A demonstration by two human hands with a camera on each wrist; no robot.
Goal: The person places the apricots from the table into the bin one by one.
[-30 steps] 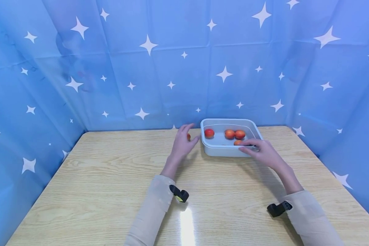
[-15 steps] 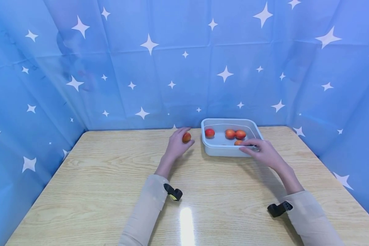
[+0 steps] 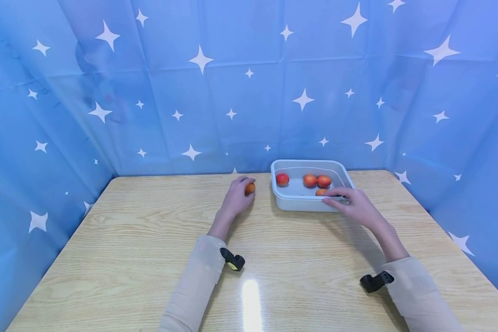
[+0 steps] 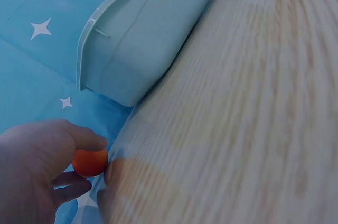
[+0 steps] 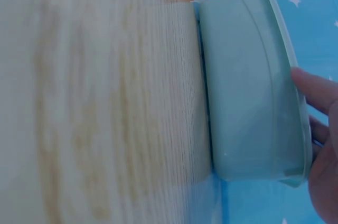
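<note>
My left hand (image 3: 234,198) curls round a small round orange-red fruit (image 3: 250,188) at the table's back edge, left of the container. In the left wrist view the fruit (image 4: 88,163) sits between thumb and fingers, touching or just over the tabletop; its exact kind is unclear. My right hand (image 3: 354,205) holds the rim of a pale blue-grey plastic container (image 3: 299,204) at its front right. In the right wrist view the thumb lies against the rim's outer side, and the other fingers are partly hidden behind it. Several similar fruits (image 3: 310,180) lie inside, one partly covered by the front rim.
The wooden table (image 3: 149,258) carries the container near its back edge. A blue cloth with white stars (image 3: 232,83) hangs close behind and along both sides. Small black cameras (image 3: 232,259) sit on both wrists.
My left hand has drawn left and down from beside the container, and its fingers have closed round the fruit, which has shifted slightly left. My right hand has stayed at the rim.
</note>
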